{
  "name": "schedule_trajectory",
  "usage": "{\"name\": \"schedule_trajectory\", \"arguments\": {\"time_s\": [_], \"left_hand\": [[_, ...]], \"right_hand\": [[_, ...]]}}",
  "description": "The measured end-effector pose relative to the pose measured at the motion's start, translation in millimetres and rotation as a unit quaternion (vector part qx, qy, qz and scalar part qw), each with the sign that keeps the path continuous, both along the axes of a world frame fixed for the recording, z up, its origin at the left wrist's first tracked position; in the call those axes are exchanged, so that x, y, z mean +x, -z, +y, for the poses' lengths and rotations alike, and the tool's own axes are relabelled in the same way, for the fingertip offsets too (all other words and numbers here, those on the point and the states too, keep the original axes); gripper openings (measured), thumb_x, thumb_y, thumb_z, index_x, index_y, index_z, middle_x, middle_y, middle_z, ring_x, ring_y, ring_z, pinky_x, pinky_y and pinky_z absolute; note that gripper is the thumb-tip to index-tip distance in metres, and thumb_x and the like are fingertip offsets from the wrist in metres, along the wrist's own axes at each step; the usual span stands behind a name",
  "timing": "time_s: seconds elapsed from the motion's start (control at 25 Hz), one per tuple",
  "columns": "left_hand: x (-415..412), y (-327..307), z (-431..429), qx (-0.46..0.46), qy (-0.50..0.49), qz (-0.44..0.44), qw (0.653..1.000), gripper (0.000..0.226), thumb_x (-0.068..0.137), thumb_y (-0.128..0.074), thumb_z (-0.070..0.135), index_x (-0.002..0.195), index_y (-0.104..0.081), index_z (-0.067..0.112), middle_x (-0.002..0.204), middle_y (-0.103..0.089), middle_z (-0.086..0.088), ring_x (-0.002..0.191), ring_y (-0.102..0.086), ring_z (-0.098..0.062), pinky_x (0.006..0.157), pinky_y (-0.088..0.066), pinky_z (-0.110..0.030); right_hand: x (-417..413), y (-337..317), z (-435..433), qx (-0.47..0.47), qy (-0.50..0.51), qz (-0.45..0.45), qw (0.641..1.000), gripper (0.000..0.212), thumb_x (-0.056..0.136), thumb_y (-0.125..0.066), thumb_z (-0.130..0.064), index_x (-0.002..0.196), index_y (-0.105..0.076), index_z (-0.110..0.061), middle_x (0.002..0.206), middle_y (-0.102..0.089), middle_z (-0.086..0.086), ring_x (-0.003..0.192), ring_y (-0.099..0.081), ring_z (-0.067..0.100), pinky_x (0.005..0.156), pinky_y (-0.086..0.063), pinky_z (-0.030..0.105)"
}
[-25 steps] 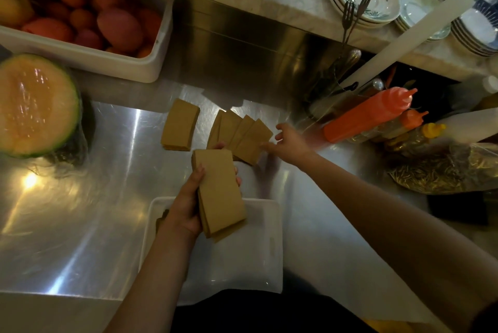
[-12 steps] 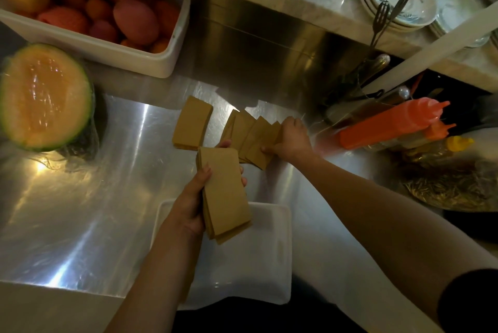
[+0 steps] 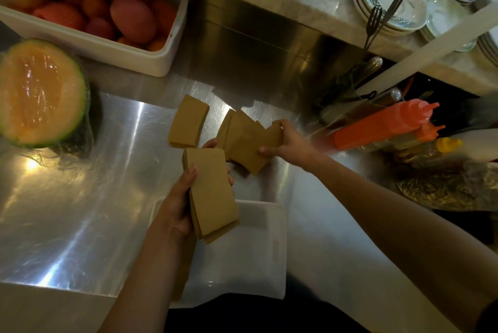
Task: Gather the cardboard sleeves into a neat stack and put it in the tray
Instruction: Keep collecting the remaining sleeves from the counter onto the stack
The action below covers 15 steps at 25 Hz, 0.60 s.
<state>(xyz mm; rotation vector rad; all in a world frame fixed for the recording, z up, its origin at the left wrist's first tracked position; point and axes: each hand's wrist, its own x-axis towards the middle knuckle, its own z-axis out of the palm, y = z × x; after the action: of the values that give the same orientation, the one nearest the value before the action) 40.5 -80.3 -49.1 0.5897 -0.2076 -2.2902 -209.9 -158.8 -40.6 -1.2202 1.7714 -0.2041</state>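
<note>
My left hand (image 3: 180, 206) grips a stack of brown cardboard sleeves (image 3: 213, 195) above the far end of the white tray (image 3: 258, 260). Just beyond it, my right hand (image 3: 288, 142) grips a fanned bunch of sleeves (image 3: 248, 141), its thumb and fingers curled round their right edge. That bunch is lifted and tilted over the steel counter. A separate small pile of sleeves (image 3: 188, 121) lies flat on the counter to the left of the fanned bunch. The tray looks bare inside where it shows.
A wrapped half melon (image 3: 40, 92) stands at the left. A white tub of fruit (image 3: 167, 55) sits at the back left. Orange and yellow squeeze bottles (image 3: 382, 123) lie at the right, with stacked bowls (image 3: 390, 6) and cutlery on the ledge behind.
My right hand has closed round the fanned sleeves and drawn them together, lifting their right edge off the counter. The left hand still holds its stack above the tray.
</note>
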Motion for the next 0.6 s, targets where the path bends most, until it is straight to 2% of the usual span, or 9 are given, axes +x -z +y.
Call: {"name": "schedule_trajectory", "arguments": {"time_s": [0.16,0.28,0.4,0.48,0.52,0.6], "left_hand": [[4,-3,4,0.003,-0.008,-0.028,1.0,0.097,0.051,-0.093,0.042,0.138,-0.05,0.032,0.103,-0.066,-0.011,0.086,-0.067,-0.023,0.076,-0.058,-0.04],[9,-4,5,0.005,-0.013,-0.044,0.999,0.103,0.051,-0.093,0.043,0.142,-0.046,0.032,0.103,-0.066,-0.011,0.087,-0.067,-0.023,0.078,-0.057,-0.04],[16,-3,4,0.013,-0.013,-0.057,0.998,0.114,0.05,-0.093,0.043,0.148,-0.037,0.029,0.102,-0.067,-0.01,0.087,-0.068,-0.023,0.078,-0.057,-0.041],[18,-2,4,0.018,-0.013,-0.054,0.998,0.118,0.05,-0.094,0.043,0.15,-0.034,0.027,0.102,-0.068,-0.01,0.087,-0.068,-0.023,0.078,-0.058,-0.041],[19,-2,4,0.016,-0.015,-0.048,0.999,0.117,0.051,-0.093,0.042,0.15,-0.034,0.026,0.102,-0.068,-0.01,0.087,-0.068,-0.023,0.078,-0.058,-0.041],[17,-3,3,0.004,-0.018,-0.037,0.999,0.106,0.052,-0.093,0.042,0.145,-0.043,0.028,0.102,-0.068,-0.011,0.087,-0.069,-0.023,0.077,-0.058,-0.041]], "right_hand": [[12,12,-23,0.026,-0.042,0.077,0.996,0.099,0.071,-0.083,-0.031,0.145,-0.021,-0.01,0.142,-0.043,0.011,0.128,-0.046,0.03,0.098,-0.043,0.037],[23,29,-26,0.025,-0.073,0.145,0.986,0.092,0.073,-0.081,-0.033,0.143,-0.026,-0.008,0.14,-0.045,0.014,0.125,-0.048,0.032,0.098,-0.044,0.038],[28,40,-19,0.008,-0.059,0.211,0.976,0.086,0.07,-0.081,-0.04,0.136,-0.034,-0.011,0.136,-0.039,0.014,0.12,-0.048,0.032,0.096,-0.045,0.039],[28,43,-11,-0.036,-0.048,0.259,0.964,0.085,0.067,-0.082,-0.045,0.132,-0.037,-0.012,0.132,-0.038,0.013,0.118,-0.045,0.031,0.095,-0.048,0.042],[28,42,-7,-0.064,-0.04,0.256,0.964,0.083,0.066,-0.082,-0.045,0.129,-0.038,-0.012,0.129,-0.041,0.012,0.116,-0.046,0.029,0.093,-0.049,0.042],[27,37,3,-0.075,-0.004,0.154,0.985,0.074,0.071,-0.082,-0.037,0.125,-0.036,-0.013,0.121,-0.048,0.008,0.109,-0.052,0.026,0.089,-0.052,0.039]]}}
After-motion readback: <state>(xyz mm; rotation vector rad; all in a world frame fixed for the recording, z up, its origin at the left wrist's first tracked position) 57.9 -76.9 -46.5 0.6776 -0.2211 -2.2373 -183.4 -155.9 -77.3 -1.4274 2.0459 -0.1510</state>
